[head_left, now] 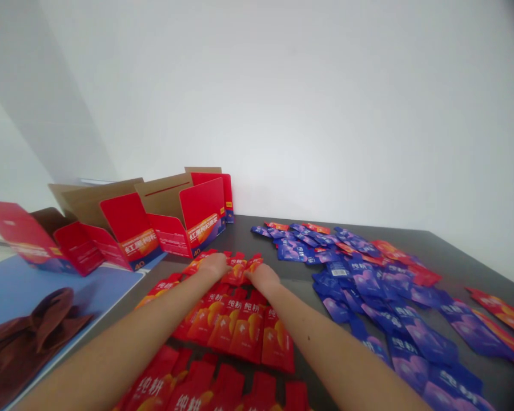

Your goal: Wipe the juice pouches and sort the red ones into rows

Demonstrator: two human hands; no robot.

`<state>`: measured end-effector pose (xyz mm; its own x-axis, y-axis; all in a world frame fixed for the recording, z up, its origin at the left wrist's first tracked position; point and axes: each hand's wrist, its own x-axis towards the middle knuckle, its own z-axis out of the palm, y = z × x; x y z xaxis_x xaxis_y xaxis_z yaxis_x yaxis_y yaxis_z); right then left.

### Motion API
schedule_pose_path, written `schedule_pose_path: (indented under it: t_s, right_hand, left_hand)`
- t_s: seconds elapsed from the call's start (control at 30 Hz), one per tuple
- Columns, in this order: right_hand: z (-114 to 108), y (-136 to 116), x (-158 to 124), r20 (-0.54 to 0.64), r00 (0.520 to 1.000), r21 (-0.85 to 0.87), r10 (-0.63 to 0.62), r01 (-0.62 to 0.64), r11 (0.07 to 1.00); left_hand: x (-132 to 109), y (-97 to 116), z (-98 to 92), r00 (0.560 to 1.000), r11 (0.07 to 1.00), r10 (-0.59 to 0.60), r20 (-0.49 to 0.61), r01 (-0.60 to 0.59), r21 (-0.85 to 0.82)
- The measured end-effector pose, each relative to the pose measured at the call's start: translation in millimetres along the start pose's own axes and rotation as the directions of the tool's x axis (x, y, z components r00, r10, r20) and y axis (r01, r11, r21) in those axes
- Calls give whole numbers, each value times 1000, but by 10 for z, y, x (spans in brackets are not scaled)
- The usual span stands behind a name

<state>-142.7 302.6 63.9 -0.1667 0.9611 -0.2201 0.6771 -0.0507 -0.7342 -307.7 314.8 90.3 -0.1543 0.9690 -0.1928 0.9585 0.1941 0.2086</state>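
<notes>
Both my arms reach forward over rows of red pouches (pixel 223 322) lying on the dark table. My left hand (pixel 215 265) is closed on the left side of the far group of red pouches (pixel 236 268). On the right side of that same group, my right hand (pixel 263 278) has its fingers curled in against a pouch edge. Some fingertips of both hands are hidden. Another row of red pouches (pixel 197 388) lies closest to me.
Open red cardboard boxes (pixel 205 208) stand at the back left. Blue-purple pouches (pixel 368 279) lie in a loose heap to the right, mixed with some red ones (pixel 394 251). Brown cloth (pixel 47 325) lies on a blue surface (pixel 98 288) at left. A white wall (pixel 317 114) rises behind.
</notes>
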Motion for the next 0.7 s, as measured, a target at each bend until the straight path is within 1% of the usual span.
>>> schedule_pose_path:
  t_s: [0.1,0.2,0.33,0.43,0.5,0.6,0.67,0.7]
  right_hand:
    - [-54,-50,-90,-31,999,-193,35,-40,980]
    - [-78,-109,-186,-72,997,-303,30,-51,952]
    - [-166,-145,-283,-94,996,-359,-7,-27,933]
    - [-356,-142,-413,-111,992,-372,-65,19,928]
    - [-534,-112,-571,-121,985,-376,-120,67,924]
    - [-817,13,-934,-129,967,-370,-221,160,915]
    - [-986,166,-1245,-139,951,-360,-275,210,909]
    - [-1064,265,-1409,-150,945,-356,-292,224,907]
  left_hand:
    - [-58,0,-18,998,997,31,-54,-27,77]
    - [-112,11,-38,995,990,64,-76,-54,128]
    - [-220,21,-110,987,982,101,-129,-78,171]
    - [-379,70,-218,967,975,165,-195,-130,180]
    - [-526,142,-300,944,966,229,-237,-191,175]
    - [-820,278,-382,897,938,344,-279,-311,154]
    - [-1096,341,-352,851,907,418,-316,-410,96]
    - [-1265,354,-295,821,887,440,-363,-460,34]
